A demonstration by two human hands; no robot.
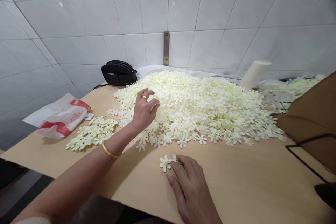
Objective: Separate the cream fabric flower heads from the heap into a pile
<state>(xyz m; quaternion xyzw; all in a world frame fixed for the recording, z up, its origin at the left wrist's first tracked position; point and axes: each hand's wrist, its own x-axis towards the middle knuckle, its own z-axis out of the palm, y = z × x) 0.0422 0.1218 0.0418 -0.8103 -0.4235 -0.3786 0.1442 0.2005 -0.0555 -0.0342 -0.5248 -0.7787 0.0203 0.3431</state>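
A large heap of white artificial flowers point(199, 101) with pale yellow centres covers the back of the table. My left hand point(145, 110), with a gold ring and bracelet, hovers over the heap's left front. Its fingers are bent and apart, and no flower shows in them. Nearer the table's front edge, my right hand point(190, 187) rests with its fingertips on a loose flower, thumb apart. That flower is partly hidden under the fingers. Touching or very close to it on the left, a single flower point(165, 163) lies face up.
A smaller flat group of flowers point(93, 133) lies left of the heap. Beyond it are a red-and-white plastic bag point(64, 117) and a black pouch point(119, 72). At right stand a white cone point(254, 73) and brown cardboard point(312, 122), with a black wire frame in front.
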